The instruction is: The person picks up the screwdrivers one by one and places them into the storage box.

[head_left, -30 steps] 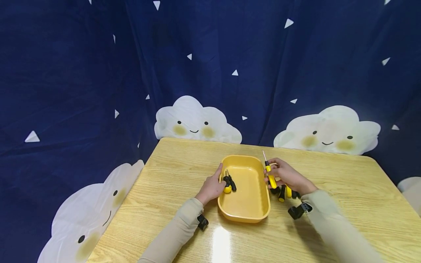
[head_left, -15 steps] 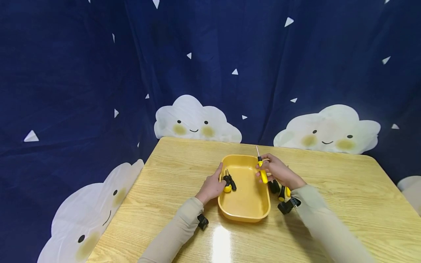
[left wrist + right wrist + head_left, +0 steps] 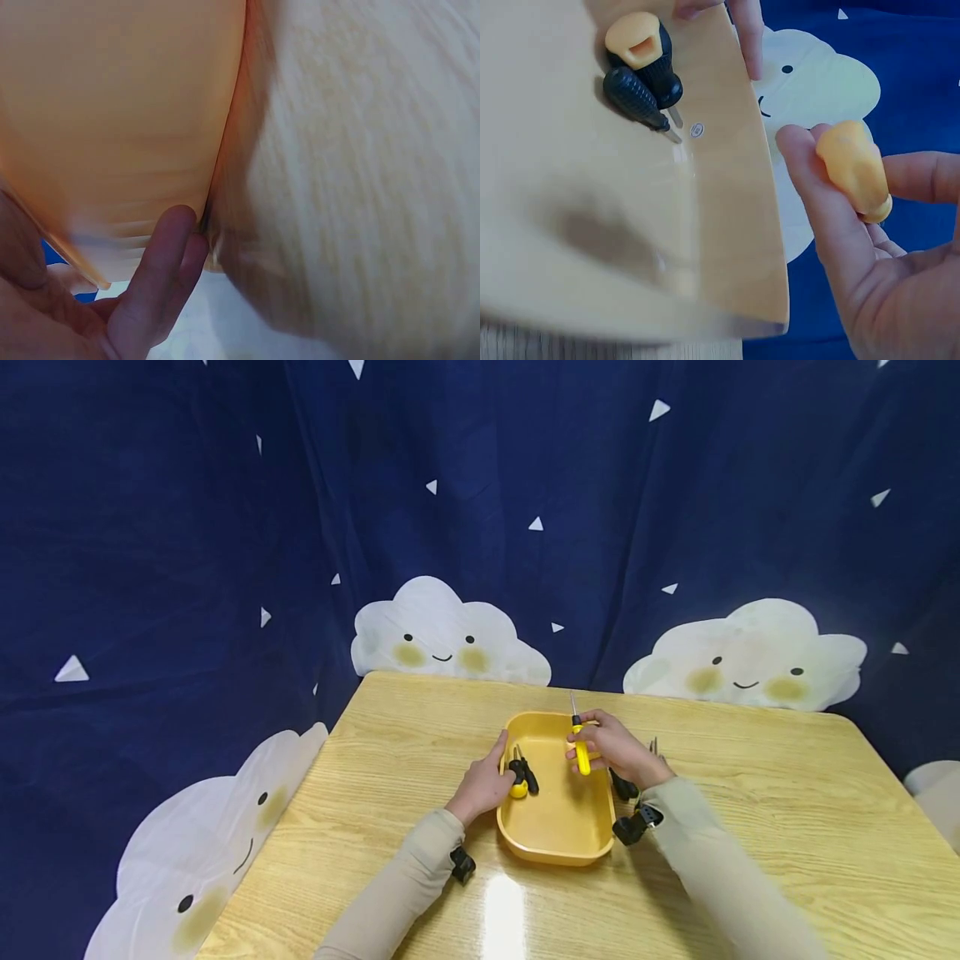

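Observation:
My left hand [image 3: 482, 787] grips the left rim of a yellow plastic bin [image 3: 566, 814]. In the left wrist view its fingers [image 3: 161, 259] lie along the bin's outer wall. Above the bin's right half, my right hand [image 3: 621, 749] pinches a screwdriver [image 3: 582, 753] by its yellow handle, the shaft pointing up and away. The right wrist view shows that handle [image 3: 853, 166] end-on between fingers and thumb. Inside the bin, along the left wall, lie a stubby black-and-yellow screwdriver [image 3: 639, 46] and a slim black screwdriver [image 3: 634, 96] side by side.
Right of the bin, partly covered by my right wrist, lie more tools, with a black handle [image 3: 624, 787] and thin metal shafts [image 3: 654, 747] showing. A wooden table [image 3: 420, 727] carries everything. Behind it hangs a dark blue curtain [image 3: 480, 527] with cloud figures.
My right hand has carried the yellow-handled screwdriver leftward, from beside the bin's right rim to over the bin. The left hand and the bin have stayed in place.

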Tool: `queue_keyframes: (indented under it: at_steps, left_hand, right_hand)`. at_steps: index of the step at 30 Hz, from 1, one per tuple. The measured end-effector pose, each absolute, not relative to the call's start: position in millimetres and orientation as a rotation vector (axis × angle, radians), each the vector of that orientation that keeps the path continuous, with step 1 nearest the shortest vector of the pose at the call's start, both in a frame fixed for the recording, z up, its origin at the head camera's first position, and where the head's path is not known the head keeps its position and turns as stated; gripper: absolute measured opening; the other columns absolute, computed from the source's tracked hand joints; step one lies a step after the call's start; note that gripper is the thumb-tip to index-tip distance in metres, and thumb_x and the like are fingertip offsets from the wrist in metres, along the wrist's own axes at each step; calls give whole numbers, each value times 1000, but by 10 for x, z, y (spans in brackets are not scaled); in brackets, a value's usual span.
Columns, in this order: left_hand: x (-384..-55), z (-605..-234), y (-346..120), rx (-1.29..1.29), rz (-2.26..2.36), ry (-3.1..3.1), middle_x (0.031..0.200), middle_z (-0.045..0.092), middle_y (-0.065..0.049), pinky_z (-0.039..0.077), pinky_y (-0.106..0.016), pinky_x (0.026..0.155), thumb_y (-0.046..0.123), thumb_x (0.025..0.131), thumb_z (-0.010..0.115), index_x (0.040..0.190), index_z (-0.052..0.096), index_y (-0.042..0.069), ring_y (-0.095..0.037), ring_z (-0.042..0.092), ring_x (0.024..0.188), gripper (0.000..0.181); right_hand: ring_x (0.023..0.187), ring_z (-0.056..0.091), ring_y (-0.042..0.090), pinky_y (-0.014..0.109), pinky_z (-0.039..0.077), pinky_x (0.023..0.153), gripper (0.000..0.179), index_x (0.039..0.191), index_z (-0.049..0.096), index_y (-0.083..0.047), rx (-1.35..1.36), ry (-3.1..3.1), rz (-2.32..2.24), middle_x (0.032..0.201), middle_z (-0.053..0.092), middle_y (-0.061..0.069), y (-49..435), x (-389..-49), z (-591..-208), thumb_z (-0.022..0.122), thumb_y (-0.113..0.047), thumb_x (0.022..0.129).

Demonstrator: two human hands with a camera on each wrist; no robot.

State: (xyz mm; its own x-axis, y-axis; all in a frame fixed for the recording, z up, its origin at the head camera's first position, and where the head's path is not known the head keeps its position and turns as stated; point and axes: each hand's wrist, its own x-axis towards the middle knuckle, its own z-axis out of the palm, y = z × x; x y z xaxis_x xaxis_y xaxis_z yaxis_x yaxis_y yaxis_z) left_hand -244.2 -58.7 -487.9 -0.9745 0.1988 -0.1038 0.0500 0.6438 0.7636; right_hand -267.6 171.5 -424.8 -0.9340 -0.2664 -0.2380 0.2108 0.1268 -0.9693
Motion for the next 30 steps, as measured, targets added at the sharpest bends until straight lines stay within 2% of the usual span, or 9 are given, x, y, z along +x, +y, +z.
queue_keyframes:
  at_steps: [4, 8, 13, 16, 19, 21, 23, 25, 30]
  left_hand:
    - [-2432, -4896, -590, 208, 1238, 2682, 79, 59, -13, 38, -27, 44, 20, 91, 49, 153, 12, 30, -12, 37, 41, 73]
    - [-2430, -4888, -598, 212, 1229, 2692, 90, 61, -16, 39, -28, 46, 21, 91, 49, 153, 14, 29, -13, 39, 42, 72]
    - [-2444, -4880, -608, 229, 1214, 2710, 79, 58, -13, 39, -28, 47, 22, 91, 49, 153, 14, 28, -14, 39, 43, 72]
    - [-2446, -4876, -612, 228, 1203, 2716, 79, 59, -14, 39, -28, 47, 22, 91, 49, 153, 14, 28, -14, 40, 43, 72]
    - [-2441, -4870, -614, 227, 1200, 2716, 95, 62, -20, 40, -29, 48, 22, 91, 49, 153, 14, 27, -14, 42, 44, 72]
    - [-2437, -4867, -616, 220, 1198, 2715, 109, 61, -23, 40, -29, 48, 22, 91, 49, 153, 14, 28, -15, 45, 45, 72]
    - [-2437, -4866, -616, 220, 1201, 2716, 115, 58, -24, 40, -29, 49, 22, 91, 49, 153, 15, 28, -16, 47, 46, 72]
    - [-2439, -4869, -612, 214, 1210, 2712, 113, 59, -23, 41, -29, 48, 22, 91, 49, 153, 15, 29, -16, 47, 46, 71]
    - [-2443, -4887, -597, 209, 1228, 2701, 95, 62, -19, 40, -28, 45, 22, 90, 49, 153, 14, 31, -14, 43, 42, 72]
  right_hand:
    - [73, 65, 22, 50, 52, 73, 38, 127, 25, 4, -21, 2057, -1875, 106, 51, 22, 1654, -2695, -4258, 42, -4, 94]
    - [74, 66, 23, 51, 51, 74, 36, 125, 27, 2, 10, 2052, -1893, 103, 53, 18, 1604, -2722, -4279, 43, -4, 93]
    - [73, 66, 23, 48, 53, 72, 34, 122, 27, 3, 17, 2020, -1922, 102, 53, 17, 1569, -2761, -4328, 43, -4, 93]
    - [72, 65, 22, 46, 54, 69, 33, 122, 28, 4, 26, 2015, -1931, 103, 52, 19, 1544, -2779, -4360, 43, -3, 94]
    - [72, 66, 22, 47, 54, 70, 31, 121, 29, 4, 48, 2011, -1938, 105, 52, 20, 1514, -2791, -4385, 42, -4, 94]
    - [73, 66, 22, 49, 52, 73, 30, 120, 29, 3, 63, 2002, -1945, 106, 51, 21, 1492, -2795, -4396, 42, -4, 94]
    - [74, 66, 23, 51, 51, 74, 30, 121, 27, 2, 71, 1994, -1957, 108, 50, 22, 1471, -2797, -4404, 41, -4, 95]
    - [75, 66, 24, 51, 52, 74, 31, 121, 27, 1, 81, 1981, -1973, 111, 49, 25, 1450, -2800, -4413, 41, -4, 94]
    - [75, 65, 26, 50, 53, 71, 29, 119, 28, 0, 95, 1959, -1992, 109, 48, 24, 1404, -2808, -4445, 40, -2, 93]
